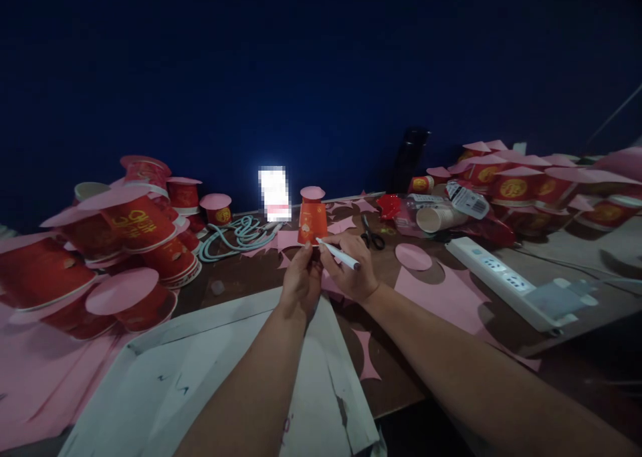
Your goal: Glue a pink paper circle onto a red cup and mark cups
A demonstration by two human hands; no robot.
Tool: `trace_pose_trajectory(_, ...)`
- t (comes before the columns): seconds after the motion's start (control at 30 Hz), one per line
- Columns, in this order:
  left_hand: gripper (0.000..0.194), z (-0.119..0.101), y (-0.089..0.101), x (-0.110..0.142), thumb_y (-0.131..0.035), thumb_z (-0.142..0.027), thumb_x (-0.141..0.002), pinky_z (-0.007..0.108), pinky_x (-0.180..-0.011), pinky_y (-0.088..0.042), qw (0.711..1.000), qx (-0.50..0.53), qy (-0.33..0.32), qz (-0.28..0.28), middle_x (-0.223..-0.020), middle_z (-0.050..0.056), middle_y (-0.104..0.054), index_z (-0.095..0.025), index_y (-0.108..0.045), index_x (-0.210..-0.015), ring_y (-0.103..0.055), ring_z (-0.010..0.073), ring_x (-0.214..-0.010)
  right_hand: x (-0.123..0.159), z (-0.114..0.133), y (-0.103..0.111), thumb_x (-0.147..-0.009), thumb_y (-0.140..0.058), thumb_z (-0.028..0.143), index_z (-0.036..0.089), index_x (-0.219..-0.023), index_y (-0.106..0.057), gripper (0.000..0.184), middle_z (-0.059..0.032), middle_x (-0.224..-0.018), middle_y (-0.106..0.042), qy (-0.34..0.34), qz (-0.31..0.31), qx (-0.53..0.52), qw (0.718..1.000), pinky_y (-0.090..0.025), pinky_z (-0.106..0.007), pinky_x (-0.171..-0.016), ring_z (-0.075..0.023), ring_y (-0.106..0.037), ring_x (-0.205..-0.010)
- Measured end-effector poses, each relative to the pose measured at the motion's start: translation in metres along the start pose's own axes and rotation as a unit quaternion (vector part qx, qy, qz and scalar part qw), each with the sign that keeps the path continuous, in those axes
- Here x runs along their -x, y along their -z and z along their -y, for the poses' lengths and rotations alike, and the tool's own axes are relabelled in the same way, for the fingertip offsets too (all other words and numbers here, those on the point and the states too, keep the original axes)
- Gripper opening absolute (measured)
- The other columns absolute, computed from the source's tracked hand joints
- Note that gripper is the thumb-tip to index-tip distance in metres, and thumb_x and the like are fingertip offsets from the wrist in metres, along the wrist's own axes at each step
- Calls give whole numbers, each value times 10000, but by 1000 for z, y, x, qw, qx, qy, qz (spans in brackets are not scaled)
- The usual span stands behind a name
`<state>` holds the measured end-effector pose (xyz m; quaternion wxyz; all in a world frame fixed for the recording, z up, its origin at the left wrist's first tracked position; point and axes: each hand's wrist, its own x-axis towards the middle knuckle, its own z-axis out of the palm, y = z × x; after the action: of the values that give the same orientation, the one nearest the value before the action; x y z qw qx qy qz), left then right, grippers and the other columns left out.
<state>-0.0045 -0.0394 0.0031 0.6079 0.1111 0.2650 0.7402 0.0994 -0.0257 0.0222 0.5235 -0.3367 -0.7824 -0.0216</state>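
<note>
From my feed, the red paper cup [312,224], topped by a pink disc [312,193], sits at twelve o'clock; my left hand [301,280] has fingers pinching its lower edge. My right hand [351,266] grips a white marker [342,256], tip at that edge, contact unclear. Scissors [374,237] two o'clock, power strip [494,273] three.

My brown table [396,383] bears piled red cups [143,226] at left, a coiled cable [235,233] left of centre, scissors [374,237] and a pink sheet [436,300] right of centre, and a power strip [496,273] at right.
</note>
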Motion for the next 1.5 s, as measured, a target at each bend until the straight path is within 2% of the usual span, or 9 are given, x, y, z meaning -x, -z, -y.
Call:
trace_pose_trajectory(0.33, 63, -1, -3, 2, -607, -136, -805, 221, -797, -503, 1000, 5, 6, -28, -789, 64, -684, -102, -656, -784, -642, 105, -750, 1, 0, -2, -866, -536, 278, 189, -870, -604, 113, -47, -811, -694, -6, 9, 14, 1000, -412, -338, -719, -184, -622, -737)
trace_pose_trajectory(0.63, 89, -1, -1, 0, -609, -148, -805, 226, -759, -504, 1000, -12, 2, -29, -730, 53, -660, -110, -641, -731, -633, 107, -702, 0, 5, -1, -839, -545, 269, 207, -779, -600, 102, -39, -758, -684, -28, 23, 13, 999, -436, -330, -724, -188, -630, -730)
trace_pose_trajectory(1.0, 62, -2, 1, -1, -622, -150, -798, 227, -786, -506, 1000, -3, 0, -24, -768, 61, -671, -111, -640, -753, -641, 110, -735, 3, 4, -4, -850, -541, 251, 200, -824, -596, 80, -41, -783, -687, 12, 8, 16, 1000, -427, -339, -727, -185, -626, -747)
trace_pose_trajectory(1.5, 99, -2, -2, 0, -574, -97, -819, 191, -718, -507, 999, 21, 7, -37, -748, 61, -672, -92, -657, -766, -639, 95, -691, 3, 3, -5, -873, -528, 250, 197, -906, -598, 93, -58, -846, -690, 20, 1, 22, 1000, -417, -346, -734, -195, -624, -792)
